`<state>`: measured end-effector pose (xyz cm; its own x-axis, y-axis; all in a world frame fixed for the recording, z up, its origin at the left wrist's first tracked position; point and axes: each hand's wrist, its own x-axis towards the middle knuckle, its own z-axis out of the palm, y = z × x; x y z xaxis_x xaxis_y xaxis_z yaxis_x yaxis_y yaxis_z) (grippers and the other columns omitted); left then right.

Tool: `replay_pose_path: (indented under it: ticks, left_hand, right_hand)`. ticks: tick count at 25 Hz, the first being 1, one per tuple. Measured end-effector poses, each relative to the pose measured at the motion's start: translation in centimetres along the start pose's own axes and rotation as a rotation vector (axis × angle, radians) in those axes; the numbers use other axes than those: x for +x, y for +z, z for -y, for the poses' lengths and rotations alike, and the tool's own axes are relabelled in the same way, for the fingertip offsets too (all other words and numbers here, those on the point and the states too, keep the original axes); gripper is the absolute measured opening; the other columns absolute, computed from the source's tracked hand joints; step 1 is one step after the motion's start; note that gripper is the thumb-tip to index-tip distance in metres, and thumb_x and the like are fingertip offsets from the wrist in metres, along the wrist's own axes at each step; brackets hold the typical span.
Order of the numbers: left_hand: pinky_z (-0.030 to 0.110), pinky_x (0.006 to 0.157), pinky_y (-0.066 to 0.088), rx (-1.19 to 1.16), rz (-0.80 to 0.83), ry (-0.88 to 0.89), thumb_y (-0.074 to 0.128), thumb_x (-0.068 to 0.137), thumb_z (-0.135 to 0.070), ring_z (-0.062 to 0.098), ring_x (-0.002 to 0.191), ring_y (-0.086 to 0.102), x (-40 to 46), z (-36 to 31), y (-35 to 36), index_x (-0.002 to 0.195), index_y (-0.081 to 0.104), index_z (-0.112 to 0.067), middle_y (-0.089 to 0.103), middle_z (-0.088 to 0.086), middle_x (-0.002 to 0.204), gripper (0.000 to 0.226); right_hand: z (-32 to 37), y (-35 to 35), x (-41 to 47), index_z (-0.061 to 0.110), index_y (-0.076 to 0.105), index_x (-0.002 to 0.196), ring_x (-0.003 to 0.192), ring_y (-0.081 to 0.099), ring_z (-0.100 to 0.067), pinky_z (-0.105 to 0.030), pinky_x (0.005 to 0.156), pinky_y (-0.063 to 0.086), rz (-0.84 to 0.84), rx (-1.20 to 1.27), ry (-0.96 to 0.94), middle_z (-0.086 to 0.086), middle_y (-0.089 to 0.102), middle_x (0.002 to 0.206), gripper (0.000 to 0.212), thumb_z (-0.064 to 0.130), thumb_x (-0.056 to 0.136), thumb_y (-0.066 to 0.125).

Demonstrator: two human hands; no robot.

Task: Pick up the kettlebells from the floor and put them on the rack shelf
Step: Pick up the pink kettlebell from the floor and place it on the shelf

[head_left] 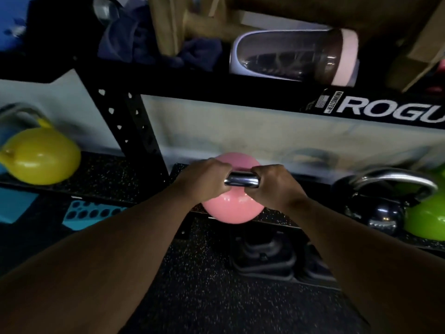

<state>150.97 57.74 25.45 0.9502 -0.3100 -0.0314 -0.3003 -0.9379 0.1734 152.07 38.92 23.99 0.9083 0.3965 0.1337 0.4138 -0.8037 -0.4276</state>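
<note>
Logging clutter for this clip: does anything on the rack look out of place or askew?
Yes. A clear shaker bottle with a pink lid lies tipped on its side on the upper shelf, beside crumpled dark blue cloth. Both hands grip the pink kettlebell handle normally.

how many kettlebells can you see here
4: a pink kettlebell held by both hands at centre, a yellow one at left, a black one and a green one at right. Others may be hidden.

Pink kettlebell (232, 208) with steel handle, upright at low rack shelf (277, 221) edge; green kettlebell (426, 213) rightward.
</note>
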Motion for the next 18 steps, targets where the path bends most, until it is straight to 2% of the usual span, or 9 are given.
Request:
replay_pose_path:
  ticks: [3, 4, 6, 8, 12, 15, 18]
  left_hand:
    - [0.030, 0.063, 0.037, -0.014, 0.018, 0.027, 0.066, 0.085, -0.022, 0.030, 0.080, 0.064, 3.1, 1.9, 1.0, 0.099, 0.064, -0.012, 0.069, 0.011, 0.093, 0.017]
    - [0.030, 0.063, 0.039, -0.023, 0.010, 0.029, 0.067, 0.085, -0.022, 0.030, 0.081, 0.065, 3.8, 2.5, 1.2, 0.100, 0.065, -0.013, 0.069, 0.010, 0.093, 0.018]
    - [0.033, 0.065, 0.048, -0.082, -0.034, 0.030, 0.070, 0.083, -0.021, 0.031, 0.081, 0.066, 5.5, 3.7, 1.8, 0.102, 0.067, -0.013, 0.070, 0.010, 0.093, 0.020]
    - [0.039, 0.071, 0.055, -0.163, -0.056, 0.018, 0.072, 0.081, -0.019, 0.030, 0.082, 0.067, 7.0, 4.6, 2.2, 0.103, 0.069, -0.014, 0.071, 0.011, 0.093, 0.023]
    - [0.040, 0.072, 0.055, -0.244, -0.093, -0.065, 0.074, 0.079, -0.019, 0.032, 0.084, 0.066, 9.7, 5.7, 2.9, 0.098, 0.068, -0.011, 0.071, 0.012, 0.092, 0.022]
    - [0.040, 0.073, 0.056, -0.240, -0.081, -0.077, 0.072, 0.078, -0.022, 0.034, 0.084, 0.066, 11.8, 5.6, 3.3, 0.092, 0.065, -0.012, 0.070, 0.013, 0.089, 0.018]
    - [0.044, 0.079, 0.057, -0.272, -0.082, -0.073, 0.072, 0.079, -0.022, 0.034, 0.089, 0.066, 13.2, 5.7, 3.6, 0.098, 0.066, -0.013, 0.069, 0.013, 0.094, 0.022]
  right_hand:
    - [-1.0, 1.7, 2.3, 0.015, 0.071, 0.101, 0.067, 0.059, -0.019, -0.019, 0.056, 0.037, 0.046, 0.022, 0.089, -0.006, 0.072, 0.084, 0.023, 0.022, 0.079, 0.069]
    - [-1.2, 2.0, 3.0, 0.015, 0.070, 0.102, 0.063, 0.055, -0.015, -0.016, 0.051, 0.034, 0.054, 0.036, 0.105, -0.005, 0.070, 0.083, 0.022, 0.021, 0.081, 0.070]
    - [-1.6, 2.3, 4.8, 0.013, 0.069, 0.103, 0.059, 0.052, -0.011, -0.010, 0.046, 0.031, 0.046, 0.063, 0.128, -0.002, 0.064, 0.081, 0.022, 0.019, 0.082, 0.070]
    - [-2.1, 2.1, 6.4, 0.014, 0.068, 0.103, 0.058, 0.054, -0.011, -0.011, 0.044, 0.035, 0.065, 0.082, 0.151, -0.002, 0.063, 0.081, 0.022, 0.017, 0.081, 0.070]
    - [-2.7, 2.4, 9.1, 0.014, 0.068, 0.101, 0.070, 0.062, -0.020, -0.029, 0.057, 0.051, 0.056, 0.057, 0.187, -0.007, 0.069, 0.086, 0.022, 0.020, 0.080, 0.070]
    - [-3.4, 2.6, 10.0, 0.012, 0.067, 0.100, 0.075, 0.065, -0.025, -0.035, 0.066, 0.056, 0.006, 0.035, 0.229, -0.009, 0.069, 0.086, 0.020, 0.019, 0.082, 0.069]
    - [-4.1, 2.7, 10.5, 0.010, 0.066, 0.103, 0.076, 0.067, -0.028, -0.039, 0.069, 0.057, -0.013, 0.031, 0.264, -0.011, 0.070, 0.084, 0.020, 0.017, 0.083, 0.068]
